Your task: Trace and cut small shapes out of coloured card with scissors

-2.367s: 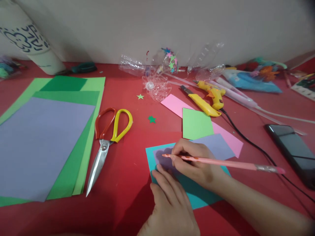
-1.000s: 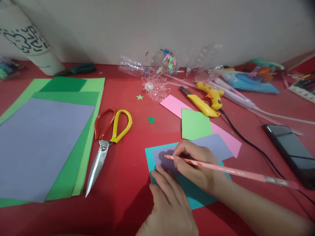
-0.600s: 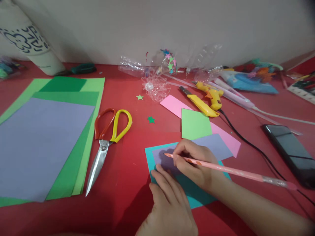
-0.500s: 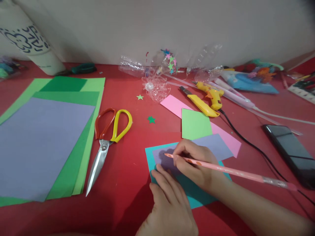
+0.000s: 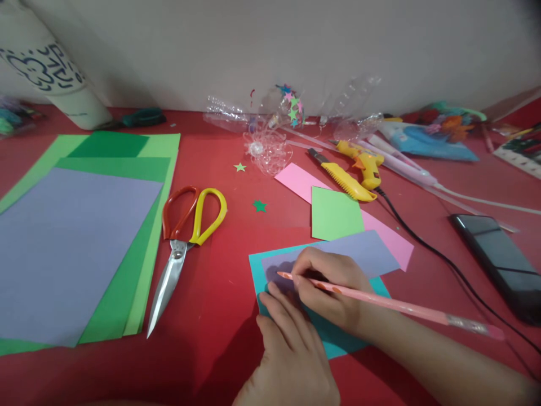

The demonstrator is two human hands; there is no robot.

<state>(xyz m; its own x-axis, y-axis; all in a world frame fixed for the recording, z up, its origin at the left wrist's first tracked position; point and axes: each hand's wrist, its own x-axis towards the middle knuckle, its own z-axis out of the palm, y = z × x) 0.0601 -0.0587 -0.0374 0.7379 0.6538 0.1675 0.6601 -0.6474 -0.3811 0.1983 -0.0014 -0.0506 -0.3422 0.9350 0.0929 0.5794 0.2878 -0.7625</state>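
My right hand [image 5: 332, 290] is closed round a pink pencil [image 5: 393, 304], its tip at the left part of a purple paper strip [image 5: 355, 251]. That strip lies over a turquoise sheet [image 5: 256, 270]. Flat on the papers rests my left hand [image 5: 291, 349], fingers stretched out and fingertips at the strip's lower edge. A light green paper square [image 5: 337, 214] and a pink paper strip [image 5: 389, 237] lie just beyond. To the left are scissors [image 5: 181, 254] with one red and one yellow handle, blades pointing toward me.
Green and purple sheets [image 5: 76, 248] are stacked at left. Two small paper stars [image 5: 260, 206] lie mid-table. A yellow cutter [image 5: 344, 177], a yellow glue gun [image 5: 363, 163] with black cord and a phone [image 5: 499, 259] are at right. A white bottle [image 5: 59, 67] stands back left.
My right hand has shifted slightly left and down, and the pencil tip has moved with it along the purple strip. My left hand stays in place.
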